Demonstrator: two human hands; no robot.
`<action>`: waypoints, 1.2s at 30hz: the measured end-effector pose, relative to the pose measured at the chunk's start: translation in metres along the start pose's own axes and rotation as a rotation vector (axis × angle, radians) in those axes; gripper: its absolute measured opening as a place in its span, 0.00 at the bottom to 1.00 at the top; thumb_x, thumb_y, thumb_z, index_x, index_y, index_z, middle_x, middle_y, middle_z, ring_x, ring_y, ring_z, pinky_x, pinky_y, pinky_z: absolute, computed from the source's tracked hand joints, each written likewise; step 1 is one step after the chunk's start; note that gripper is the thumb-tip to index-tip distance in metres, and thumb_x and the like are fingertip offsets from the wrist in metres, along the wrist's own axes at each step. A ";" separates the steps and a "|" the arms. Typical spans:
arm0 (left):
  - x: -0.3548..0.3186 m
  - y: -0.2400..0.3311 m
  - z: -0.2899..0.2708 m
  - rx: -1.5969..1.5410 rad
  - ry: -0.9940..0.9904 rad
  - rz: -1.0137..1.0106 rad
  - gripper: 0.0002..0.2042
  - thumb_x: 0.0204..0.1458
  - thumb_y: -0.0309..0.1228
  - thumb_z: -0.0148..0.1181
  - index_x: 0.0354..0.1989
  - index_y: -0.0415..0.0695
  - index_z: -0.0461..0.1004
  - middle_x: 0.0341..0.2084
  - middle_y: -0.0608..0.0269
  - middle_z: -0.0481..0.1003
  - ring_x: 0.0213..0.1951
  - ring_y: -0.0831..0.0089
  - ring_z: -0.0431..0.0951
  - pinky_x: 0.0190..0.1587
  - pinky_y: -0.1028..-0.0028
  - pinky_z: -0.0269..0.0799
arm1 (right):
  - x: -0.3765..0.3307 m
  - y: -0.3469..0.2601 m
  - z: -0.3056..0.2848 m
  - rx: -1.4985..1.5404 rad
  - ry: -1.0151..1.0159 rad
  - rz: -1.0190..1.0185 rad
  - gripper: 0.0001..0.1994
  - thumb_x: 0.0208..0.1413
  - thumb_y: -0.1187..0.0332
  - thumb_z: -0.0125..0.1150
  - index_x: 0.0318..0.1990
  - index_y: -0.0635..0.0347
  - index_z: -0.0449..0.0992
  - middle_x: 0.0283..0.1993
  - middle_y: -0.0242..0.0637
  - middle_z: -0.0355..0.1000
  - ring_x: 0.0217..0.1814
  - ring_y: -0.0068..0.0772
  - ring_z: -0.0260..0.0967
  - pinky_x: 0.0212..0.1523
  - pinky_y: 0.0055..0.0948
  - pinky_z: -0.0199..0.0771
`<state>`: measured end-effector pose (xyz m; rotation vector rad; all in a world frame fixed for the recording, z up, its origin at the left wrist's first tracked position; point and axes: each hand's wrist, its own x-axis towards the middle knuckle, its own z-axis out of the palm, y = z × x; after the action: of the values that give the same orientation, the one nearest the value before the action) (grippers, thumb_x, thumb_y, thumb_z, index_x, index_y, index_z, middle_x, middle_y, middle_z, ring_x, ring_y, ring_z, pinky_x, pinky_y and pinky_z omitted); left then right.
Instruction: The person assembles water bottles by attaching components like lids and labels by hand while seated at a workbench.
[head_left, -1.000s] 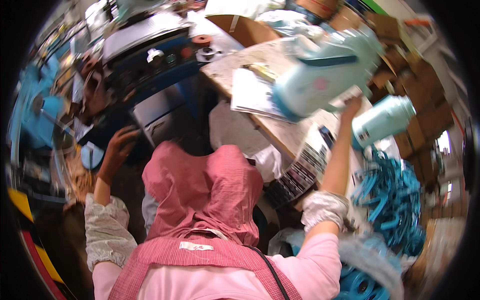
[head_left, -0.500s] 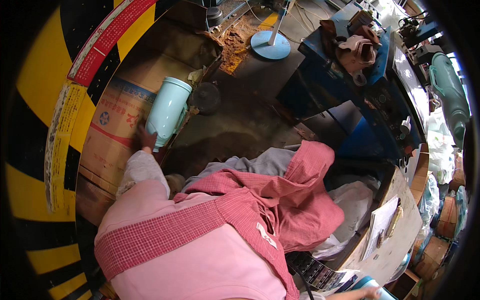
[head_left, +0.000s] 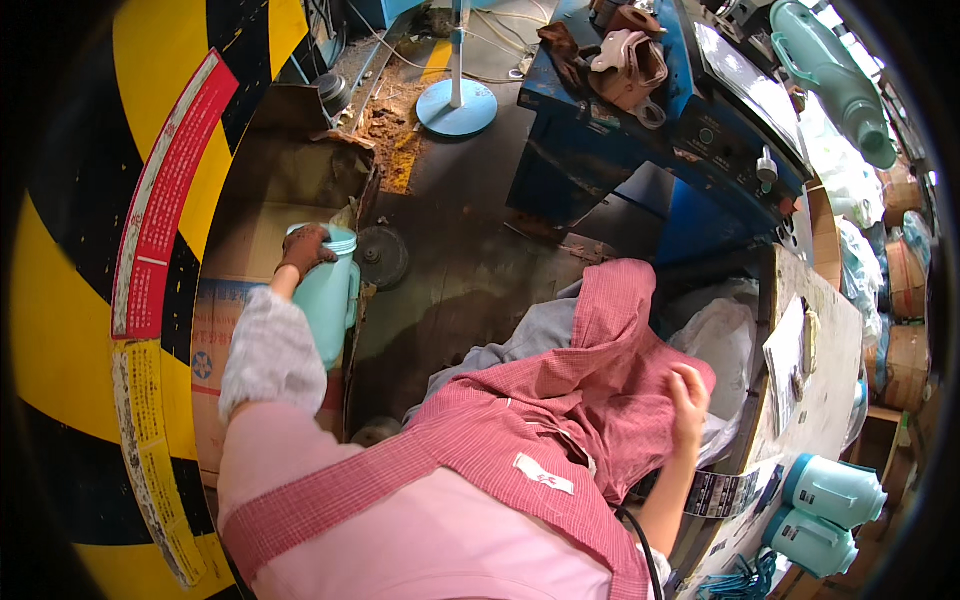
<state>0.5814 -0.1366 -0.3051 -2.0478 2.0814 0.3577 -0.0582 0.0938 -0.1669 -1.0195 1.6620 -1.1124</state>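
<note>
My left hand [head_left: 304, 250], in a dark brown glove, grips the rim of a turquoise thermos flask casing [head_left: 328, 310] with a side handle. The casing lies along the top of a cardboard box [head_left: 222, 290] at the left. Over my lap, beside the red checked apron [head_left: 610, 400], my bare right hand [head_left: 688, 405] hangs with loosely bent fingers and nothing in it. Two more turquoise thermos casings [head_left: 832, 490] are side by side at the lower right, by the worktable [head_left: 815, 370].
A blue machine [head_left: 600, 140] stands ahead, with brown and pinkish parts on top. Nearby is a round blue stand base [head_left: 456, 107]. Another turquoise flask casing [head_left: 835, 80] sits at the upper right. A yellow-black striped panel [head_left: 80, 230] rises close on my left.
My left hand has gone from the casing's near end to its far rim. My right hand has left a turquoise casing at the lower right and come over my lap. The view has turned.
</note>
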 end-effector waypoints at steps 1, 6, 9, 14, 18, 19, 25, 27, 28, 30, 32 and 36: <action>-0.017 0.032 -0.039 0.013 0.082 0.152 0.18 0.32 0.40 0.69 0.33 0.49 0.76 0.36 0.59 0.73 0.42 0.59 0.73 0.42 0.62 0.69 | 0.004 -0.007 0.033 0.032 -0.072 0.027 0.10 0.57 0.72 0.52 0.45 0.65 0.71 0.39 0.35 0.72 0.39 0.24 0.71 0.38 0.21 0.71; -0.118 0.183 -0.184 0.003 0.798 0.805 0.09 0.34 0.31 0.63 0.26 0.49 0.73 0.30 0.64 0.69 0.33 0.66 0.70 0.35 0.65 0.68 | 0.044 -0.020 0.139 0.493 -0.505 0.271 0.20 0.59 0.56 0.48 0.51 0.61 0.69 0.42 0.35 0.72 0.41 0.25 0.70 0.38 0.20 0.69; -0.141 0.249 -0.197 0.038 1.066 1.167 0.08 0.34 0.29 0.63 0.25 0.49 0.72 0.31 0.67 0.68 0.32 0.68 0.69 0.35 0.68 0.69 | 0.067 -0.049 0.123 1.072 -0.704 0.128 0.31 0.52 0.40 0.49 0.51 0.61 0.67 0.41 0.37 0.72 0.41 0.28 0.71 0.39 0.24 0.72; -0.142 0.355 -0.153 -0.342 0.831 1.624 0.14 0.39 0.32 0.66 0.38 0.54 0.76 0.43 0.62 0.70 0.44 0.61 0.70 0.48 0.60 0.69 | 0.022 -0.074 -0.006 1.228 0.409 -0.066 0.15 0.56 0.58 0.52 0.41 0.60 0.69 0.28 0.32 0.70 0.29 0.19 0.69 0.33 0.22 0.74; -0.144 0.393 -0.071 -0.410 0.342 1.181 0.19 0.39 0.31 0.68 0.44 0.52 0.75 0.46 0.54 0.68 0.50 0.53 0.68 0.51 0.57 0.66 | -0.041 -0.018 -0.094 1.101 0.167 -0.675 0.06 0.57 0.64 0.47 0.32 0.53 0.66 0.17 0.21 0.57 0.20 0.17 0.60 0.28 0.19 0.68; -0.129 0.389 -0.064 -0.485 0.150 1.207 0.19 0.38 0.29 0.68 0.43 0.51 0.76 0.44 0.54 0.69 0.48 0.54 0.69 0.51 0.60 0.67 | -0.054 -0.012 -0.096 1.042 0.239 -0.709 0.05 0.57 0.64 0.48 0.33 0.53 0.66 0.18 0.21 0.58 0.22 0.18 0.60 0.30 0.20 0.68; -0.061 0.353 -0.180 -0.342 -0.299 1.068 0.26 0.35 0.28 0.68 0.49 0.45 0.72 0.44 0.56 0.69 0.52 0.64 0.66 0.56 0.68 0.60 | -0.090 -0.009 -0.027 0.734 0.885 -0.500 0.10 0.46 0.78 0.56 0.34 0.54 0.63 0.27 0.27 0.60 0.29 0.22 0.57 0.29 0.22 0.60; -0.048 0.339 -0.205 -0.231 -0.120 1.041 0.37 0.34 0.36 0.71 0.57 0.48 0.63 0.56 0.52 0.63 0.60 0.58 0.60 0.61 0.65 0.56 | -0.086 0.005 -0.004 0.649 0.638 -0.549 0.10 0.44 0.80 0.58 0.30 0.56 0.64 0.26 0.27 0.59 0.28 0.21 0.57 0.29 0.21 0.59; -0.061 0.361 -0.223 -0.530 -0.075 1.154 0.40 0.36 0.38 0.71 0.60 0.44 0.59 0.58 0.53 0.61 0.61 0.60 0.58 0.62 0.66 0.52 | -0.081 0.014 0.007 0.578 0.550 -0.608 0.09 0.45 0.79 0.59 0.29 0.57 0.65 0.26 0.26 0.59 0.29 0.20 0.57 0.29 0.21 0.58; -0.094 0.415 -0.263 -0.933 -0.035 1.381 0.44 0.39 0.45 0.68 0.61 0.34 0.53 0.59 0.52 0.58 0.61 0.64 0.57 0.62 0.68 0.49 | -0.081 0.012 0.021 0.483 0.414 -0.594 0.08 0.44 0.79 0.59 0.28 0.58 0.65 0.26 0.28 0.61 0.29 0.21 0.59 0.29 0.23 0.58; -0.116 0.458 -0.286 -1.030 0.226 1.681 0.43 0.39 0.44 0.67 0.61 0.34 0.53 0.60 0.49 0.57 0.61 0.63 0.57 0.62 0.68 0.50 | -0.073 -0.013 0.022 0.298 0.429 -0.803 0.08 0.43 0.80 0.59 0.27 0.59 0.65 0.26 0.32 0.64 0.30 0.27 0.62 0.30 0.28 0.58; -0.191 0.458 -0.350 -0.346 0.658 1.687 0.36 0.38 0.39 0.66 0.56 0.35 0.60 0.59 0.48 0.58 0.60 0.59 0.58 0.60 0.64 0.52 | -0.045 -0.046 0.039 0.176 0.308 -1.089 0.08 0.40 0.80 0.57 0.29 0.61 0.66 0.28 0.39 0.65 0.31 0.38 0.64 0.34 0.32 0.61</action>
<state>0.1375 -0.0575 0.1009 0.1825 3.8070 0.2203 -0.0007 0.1140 -0.1220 -1.7639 1.1298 -2.1464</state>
